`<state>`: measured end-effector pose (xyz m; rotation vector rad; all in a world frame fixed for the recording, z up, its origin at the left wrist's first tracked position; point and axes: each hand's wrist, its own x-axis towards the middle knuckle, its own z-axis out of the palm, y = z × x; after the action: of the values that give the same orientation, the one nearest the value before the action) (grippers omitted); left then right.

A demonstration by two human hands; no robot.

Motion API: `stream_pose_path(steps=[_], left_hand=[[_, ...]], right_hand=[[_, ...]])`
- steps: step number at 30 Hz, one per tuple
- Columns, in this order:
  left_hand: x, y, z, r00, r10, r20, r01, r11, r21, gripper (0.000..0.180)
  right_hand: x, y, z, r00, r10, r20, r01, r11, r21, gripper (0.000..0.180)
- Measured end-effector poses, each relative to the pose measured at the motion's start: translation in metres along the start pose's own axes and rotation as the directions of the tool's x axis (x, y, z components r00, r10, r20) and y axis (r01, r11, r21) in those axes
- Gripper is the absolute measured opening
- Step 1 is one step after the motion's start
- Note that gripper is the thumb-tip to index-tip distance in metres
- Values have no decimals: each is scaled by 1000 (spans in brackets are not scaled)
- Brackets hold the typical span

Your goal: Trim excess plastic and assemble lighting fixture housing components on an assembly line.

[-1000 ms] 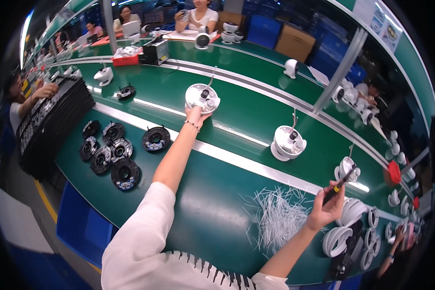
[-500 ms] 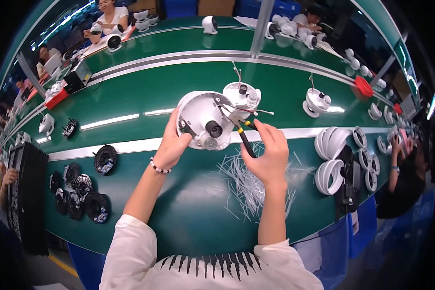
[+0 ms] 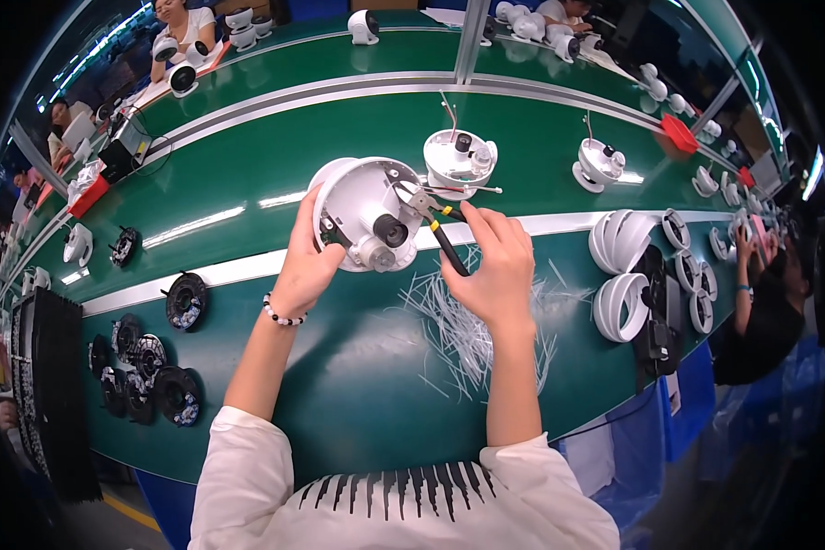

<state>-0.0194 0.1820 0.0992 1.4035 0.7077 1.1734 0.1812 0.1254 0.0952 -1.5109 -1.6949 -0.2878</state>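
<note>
My left hand (image 3: 308, 261) grips a white dome camera housing (image 3: 362, 215) by its lower left rim, tilted so its open inside faces me; a black lens module sits inside it. My right hand (image 3: 492, 266) holds small black-handled cutters (image 3: 435, 225) with their jaws reaching into the housing. Below both hands a heap of cut white cable ties (image 3: 472, 325) lies on the green bench (image 3: 357, 394).
A second white camera unit (image 3: 460, 160) with wires stands just behind the housing, another (image 3: 599, 165) farther right. White dome covers (image 3: 623, 275) are stacked at the right, black round parts (image 3: 147, 376) at the left. A person (image 3: 770, 293) works at right, others sit beyond the conveyor.
My left hand brought the white housing from the far conveyor toward me. My right hand came in from the right with the cutters, now at the housing.
</note>
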Motion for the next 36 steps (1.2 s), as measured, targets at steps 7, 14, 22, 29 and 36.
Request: stream_pose_path(steps=[7, 14, 22, 29, 36], left_hand=[[-1, -2, 2, 1000, 22, -19, -21, 998, 55, 65], [0, -3, 5, 1000, -17, -26, 18, 999, 47, 64], [0, -6, -9, 999, -52, -7, 53, 996, 74, 69], [-1, -6, -6, 999, -41, 36, 39, 997, 64, 70], [-2, -6, -5, 998, -53, 25, 51, 995, 86, 70]], right_hand=[[-1, 0, 1, 1000, 4, -4, -4, 1000, -20, 50], [-3, 2, 0, 1000, 13, 6, -13, 999, -43, 51], [-2, -9, -2, 999, 43, 3, -43, 997, -64, 51], [-4, -6, 0, 998, 31, 57, -26, 996, -83, 49], [-5, -3, 8, 999, 24, 33, -23, 999, -28, 43]])
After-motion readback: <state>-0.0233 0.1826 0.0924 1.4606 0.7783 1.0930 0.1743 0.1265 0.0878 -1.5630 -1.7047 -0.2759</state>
